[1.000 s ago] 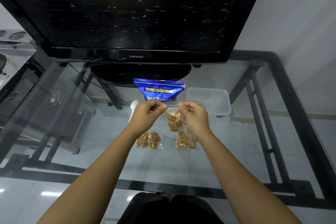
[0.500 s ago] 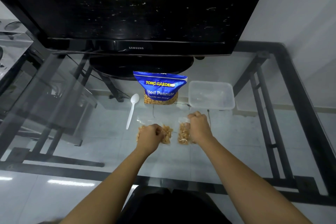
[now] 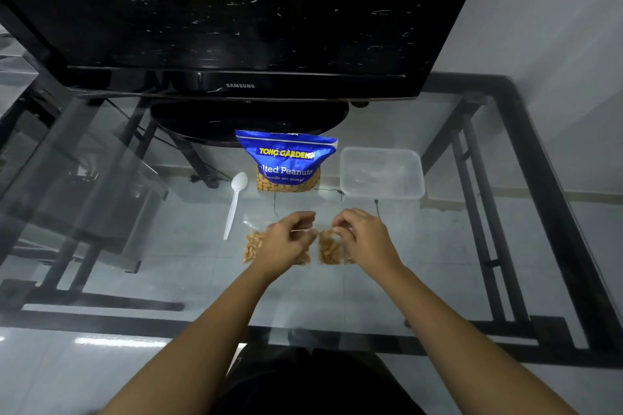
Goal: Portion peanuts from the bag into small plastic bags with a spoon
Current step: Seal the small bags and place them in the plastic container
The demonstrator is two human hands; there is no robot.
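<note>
Peanuts sit in small filled bags on the glass table, just in front of the blue peanut bag, which stands upright. Both hands hover over them: the left hand curled, the right hand with fingertips pinched together, though whether either clamps plastic I cannot tell. The spoon lies untouched left of the blue bag; a clear tub stands to its right. Sealing well likely means pressing each strip flat end to end, keeping nuts clear.
</note>
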